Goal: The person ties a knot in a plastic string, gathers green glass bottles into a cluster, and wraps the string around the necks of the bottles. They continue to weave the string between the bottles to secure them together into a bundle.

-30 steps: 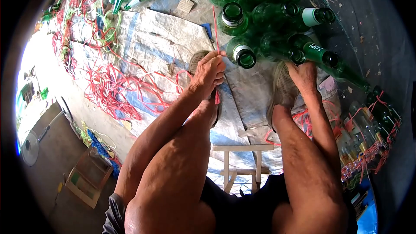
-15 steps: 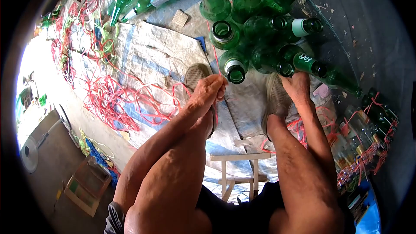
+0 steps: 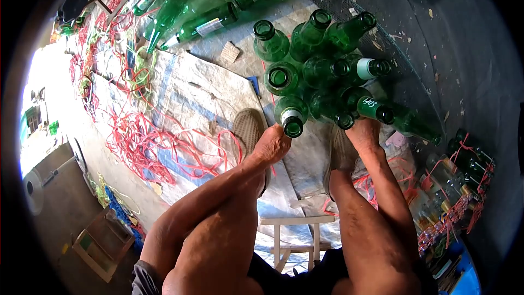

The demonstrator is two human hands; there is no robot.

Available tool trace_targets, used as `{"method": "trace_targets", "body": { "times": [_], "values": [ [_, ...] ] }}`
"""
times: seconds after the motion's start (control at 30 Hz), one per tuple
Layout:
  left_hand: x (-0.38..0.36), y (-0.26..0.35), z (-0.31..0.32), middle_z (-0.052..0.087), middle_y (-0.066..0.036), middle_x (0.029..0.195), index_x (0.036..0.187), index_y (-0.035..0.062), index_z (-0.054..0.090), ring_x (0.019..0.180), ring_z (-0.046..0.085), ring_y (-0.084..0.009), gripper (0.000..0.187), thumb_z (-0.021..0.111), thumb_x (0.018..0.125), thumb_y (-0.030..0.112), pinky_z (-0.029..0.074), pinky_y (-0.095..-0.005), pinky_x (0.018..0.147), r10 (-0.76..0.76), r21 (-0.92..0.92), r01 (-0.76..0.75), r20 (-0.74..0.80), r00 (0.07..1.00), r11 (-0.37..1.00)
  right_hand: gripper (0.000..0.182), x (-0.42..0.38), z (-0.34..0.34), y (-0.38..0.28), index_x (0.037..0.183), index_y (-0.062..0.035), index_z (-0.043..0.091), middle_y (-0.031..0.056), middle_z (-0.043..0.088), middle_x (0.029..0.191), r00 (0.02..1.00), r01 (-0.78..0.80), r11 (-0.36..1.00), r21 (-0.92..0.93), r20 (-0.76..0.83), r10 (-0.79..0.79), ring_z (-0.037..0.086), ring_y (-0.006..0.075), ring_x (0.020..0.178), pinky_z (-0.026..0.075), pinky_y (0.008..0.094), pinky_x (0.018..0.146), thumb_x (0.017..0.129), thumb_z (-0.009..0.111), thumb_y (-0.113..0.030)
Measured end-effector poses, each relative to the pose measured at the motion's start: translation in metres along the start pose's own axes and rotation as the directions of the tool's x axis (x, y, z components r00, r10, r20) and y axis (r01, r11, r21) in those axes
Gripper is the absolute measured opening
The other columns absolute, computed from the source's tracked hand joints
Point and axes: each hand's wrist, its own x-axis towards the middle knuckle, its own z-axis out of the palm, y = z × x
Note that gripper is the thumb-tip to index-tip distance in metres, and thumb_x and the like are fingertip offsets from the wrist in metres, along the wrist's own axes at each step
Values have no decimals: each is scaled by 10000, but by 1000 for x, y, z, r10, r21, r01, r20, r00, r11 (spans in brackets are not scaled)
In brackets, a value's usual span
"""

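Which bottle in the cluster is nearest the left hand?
The green bottle at the cluster's near-left corner, with a white neck label. Its mouth is right beside the left hand; the other clustered bottles are farther off.

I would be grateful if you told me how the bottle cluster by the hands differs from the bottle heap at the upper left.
The bottle cluster stands mostly mouth-up, while the bottles in the bottle heap mostly lie on their sides. The bottle cluster is right by the left hand and right hand; the bottle heap is well away from both. Both are mainly green glass.
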Motion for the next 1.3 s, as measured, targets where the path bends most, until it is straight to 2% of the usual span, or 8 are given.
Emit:
{"method": "trace_targets", "body": {
  "times": [0.07, 0.2, 0.37, 0.87, 1.0, 1.07, 1.17, 1.3],
  "values": [
    [0, -3, 6, 636, -337, 783, 896, -71, 636, 812, 645, -532, 243, 504, 947, 128, 520, -553, 697, -74, -178, 74, 6, 997, 981, 337, 0, 1, 2, 889, -61, 774, 152, 749, 909, 1000, 14, 1000, 7, 6, -14, 712, 374, 898, 558, 499, 787, 828, 796, -391],
    [-1, -8, 19, 647, -326, 783, 873, -60, 628, 801, 651, -520, 230, 505, 948, 120, 516, -553, 671, -117, -193, 118, 16, 993, 974, 321, 1, 0, 1, 867, -68, 773, 146, 741, 882, 1000, -8, 999, 32, 30, 7, 708, 379, 881, 556, 495, 770, 847, 787, -389],
    [-2, -7, 20, 675, -316, 844, 968, -28, 637, 805, 661, -504, 195, 477, 947, 81, 537, -534, 668, 73, 37, -73, -9, 997, 997, 303, 6, -1, -1, 899, -62, 765, 165, 735, 898, 1000, 19, 991, 130, 14, -21, 705, 391, 878, 556, 500, 751, 863, 787, -362],
    [1, -10, 31, 691, -292, 879, 1027, -18, 636, 802, 677, -485, 184, 489, 929, 36, 569, -506, 648, 58, -17, -59, -41, 997, 998, 406, 10, -1, -23, 915, -58, 760, 170, 744, 862, 997, -64, 972, 226, -22, 71, 716, 393, 824, 576, 474, 698, 776, 862, -426],
    [-7, -24, 39, 662, -190, 1115, 1176, -83, 645, 1041, 634, -344, 315, 564, 884, 4, 469, -417, 966, 256, 545, -261, 87, 963, 797, 435, 3, -4, -35, 1113, -32, 696, 189, 743, 1048, 935, -281, 949, 140, 263, 238, 707, 383, 1007, 575, 462, 820, 767, 866, -235],
    [-9, -35, 52, 665, -174, 1111, 1171, -84, 648, 1033, 639, -323, 315, 584, 871, -13, 471, -404, 963, 323, 627, -308, 95, 942, 715, 444, 3, -3, -40, 1089, -28, 702, 194, 743, 1046, 919, -318, 930, 184, 302, 255, 704, 387, 1013, 575, 461, 834, 734, 889, -219],
    [-3, -35, 59, 699, -234, 865, 1011, -21, 647, 784, 699, -404, 153, 565, 882, -23, 584, -454, 657, 278, 334, -242, -64, 959, 911, 553, -4, 11, -38, 1153, -29, 665, 194, 732, 1075, 955, -276, 929, 246, 181, 236, 697, 393, 1030, 568, 458, 874, 681, 922, -159],
    [1, -20, 45, 687, -234, 896, 1035, -21, 648, 854, 689, -391, 171, 557, 890, -31, 582, -433, 753, 325, 410, -272, -65, 943, 871, 636, -4, 7, -42, 1233, -17, 615, 205, 709, 1137, 958, -269, 920, 285, 183, 223, 680, 395, 1076, 557, 459, 913, 686, 917, -132]
  ]
}}
